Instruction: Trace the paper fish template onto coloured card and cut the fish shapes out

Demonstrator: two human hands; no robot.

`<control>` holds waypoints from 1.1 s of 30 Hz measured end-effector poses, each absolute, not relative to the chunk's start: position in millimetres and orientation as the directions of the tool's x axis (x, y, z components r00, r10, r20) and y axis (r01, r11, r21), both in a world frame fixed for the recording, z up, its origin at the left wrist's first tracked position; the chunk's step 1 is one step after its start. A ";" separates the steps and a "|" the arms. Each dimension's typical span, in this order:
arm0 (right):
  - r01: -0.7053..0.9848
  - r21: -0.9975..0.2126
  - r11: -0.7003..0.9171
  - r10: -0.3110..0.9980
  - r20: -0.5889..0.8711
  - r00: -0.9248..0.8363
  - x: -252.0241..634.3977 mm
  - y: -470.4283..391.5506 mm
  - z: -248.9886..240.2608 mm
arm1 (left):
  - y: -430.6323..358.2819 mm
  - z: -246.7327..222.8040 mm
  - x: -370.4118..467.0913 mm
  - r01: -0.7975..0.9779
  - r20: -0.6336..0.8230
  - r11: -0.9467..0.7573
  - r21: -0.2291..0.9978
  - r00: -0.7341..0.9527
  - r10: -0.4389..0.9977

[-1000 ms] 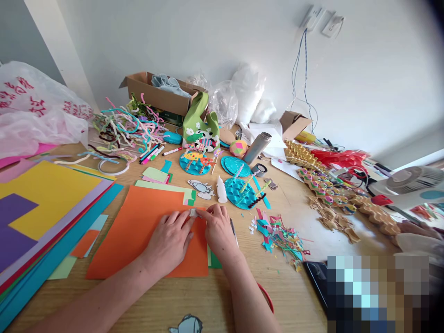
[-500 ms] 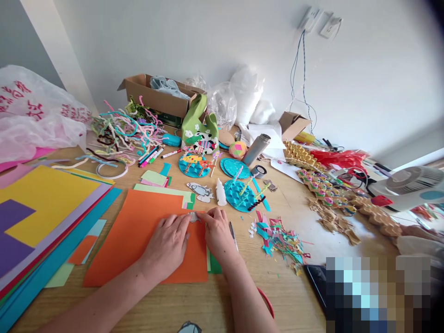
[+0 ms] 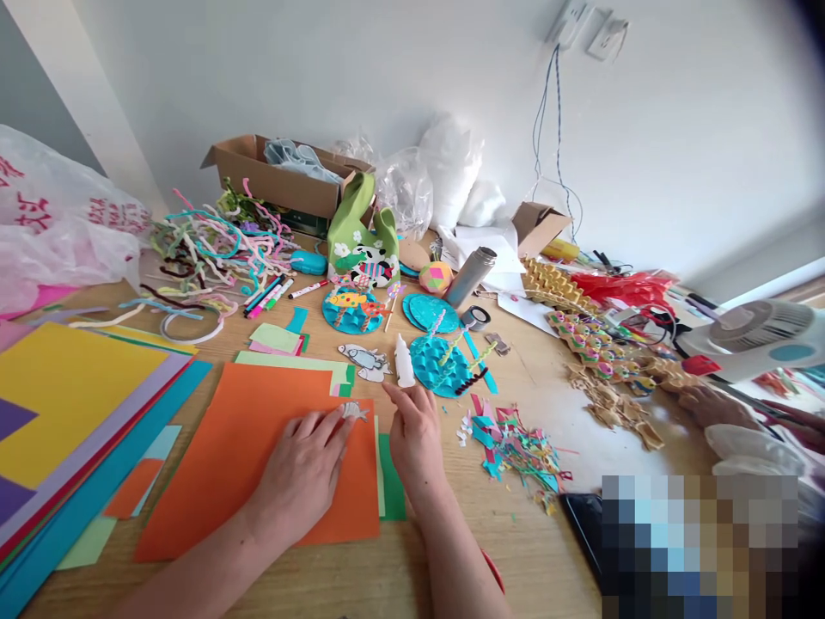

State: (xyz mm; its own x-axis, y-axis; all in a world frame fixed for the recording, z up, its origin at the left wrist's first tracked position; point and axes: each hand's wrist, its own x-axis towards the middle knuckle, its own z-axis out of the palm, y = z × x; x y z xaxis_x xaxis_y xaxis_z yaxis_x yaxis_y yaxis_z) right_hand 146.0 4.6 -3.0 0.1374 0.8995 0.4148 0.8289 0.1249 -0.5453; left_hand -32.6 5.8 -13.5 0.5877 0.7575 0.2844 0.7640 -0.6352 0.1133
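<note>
My left hand (image 3: 300,460) lies flat on a sheet of orange paper (image 3: 219,464). Its fingertips press beside a small grey striped paper fish cutout (image 3: 352,410) near the sheet's upper right. My right hand (image 3: 416,434) is just past the sheet's right edge, index finger pointing up and left, the others curled; whether they hold anything is hidden. Beyond it stand a white glue bottle (image 3: 404,361) and several grey fish cutouts (image 3: 365,361). Green paper (image 3: 393,481) shows from under the orange sheet.
Coloured paper sheets (image 3: 96,370) are stacked at left. Paper scraps (image 3: 516,447) and a dark phone-like device (image 3: 583,533) lie at right. Blue egg-tray crafts (image 3: 442,365), a steel flask (image 3: 472,277), fuzzy sticks (image 3: 219,249) and a fan (image 3: 754,340) stand around. Another person's hand (image 3: 718,404) is at far right.
My right hand has let go of the small fish and moved right, off the orange paper. My left hand stays by the fish. The pen beside my right hand no longer shows.
</note>
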 end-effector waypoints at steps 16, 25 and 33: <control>0.817 -0.565 0.118 0.864 0.464 0.196 149.6 3.9 0.8 | 4.2 -12.5 -31.1 0.764 0.317 -0.639 0.089 0.587 0.745; 0.839 -0.535 0.101 0.873 0.452 0.183 149.3 4.0 0.6 | 4.2 -13.8 -30.8 0.760 0.320 -0.645 0.081 0.593 0.739; 0.841 -0.522 0.140 0.863 0.480 0.154 147.9 4.4 0.3 | 4.8 -15.4 -30.6 0.765 0.321 -0.639 0.082 0.586 0.744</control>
State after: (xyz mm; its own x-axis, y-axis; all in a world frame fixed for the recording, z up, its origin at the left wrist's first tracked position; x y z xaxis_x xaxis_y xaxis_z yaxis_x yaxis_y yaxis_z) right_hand 147.9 4.4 0.3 0.1542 0.8635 0.4803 0.8415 0.1400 -0.5219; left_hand -30.6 4.8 -15.4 0.5865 0.7435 0.3213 0.7649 -0.6389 0.0824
